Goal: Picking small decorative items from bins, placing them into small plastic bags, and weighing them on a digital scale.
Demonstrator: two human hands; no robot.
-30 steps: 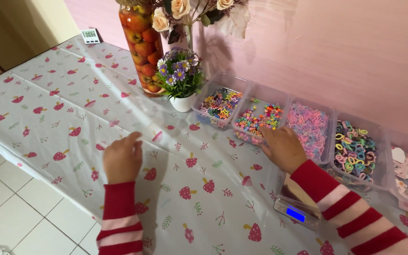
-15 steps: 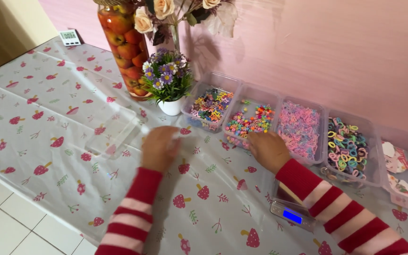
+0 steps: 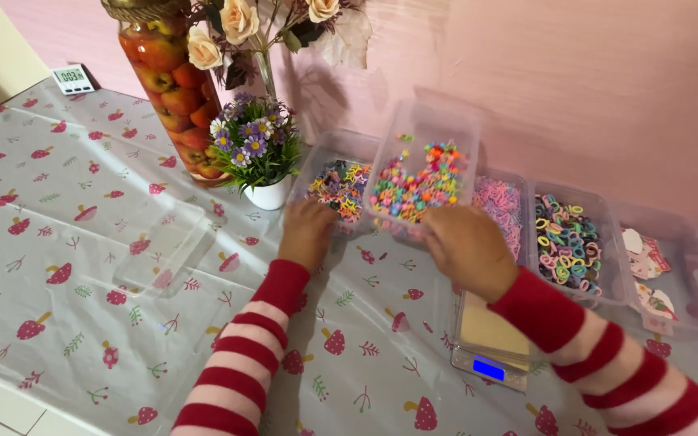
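My right hand (image 3: 466,246) grips the near edge of a clear plastic box of small colourful beads (image 3: 422,173). The box is lifted off the table and tilted, with its far end raised. My left hand (image 3: 307,230) is curled over the near rim of the neighbouring clear box of mixed colourful pieces (image 3: 334,182), which stays on the table. Both arms wear red and white striped sleeves.
Along the pink wall stand more clear boxes: pink pieces (image 3: 504,202), colourful rings (image 3: 571,242), paper cards (image 3: 656,270). A small scale (image 3: 490,343) with a lit blue display sits under my right forearm. A clear lid (image 3: 163,246), flower pot (image 3: 258,157), fruit jar (image 3: 173,89) and timer (image 3: 72,78) lie to the left.
My left hand moved from the open tablecloth to the left box's rim. My right hand took hold of the bead box and lifted it, tilted, above the row.
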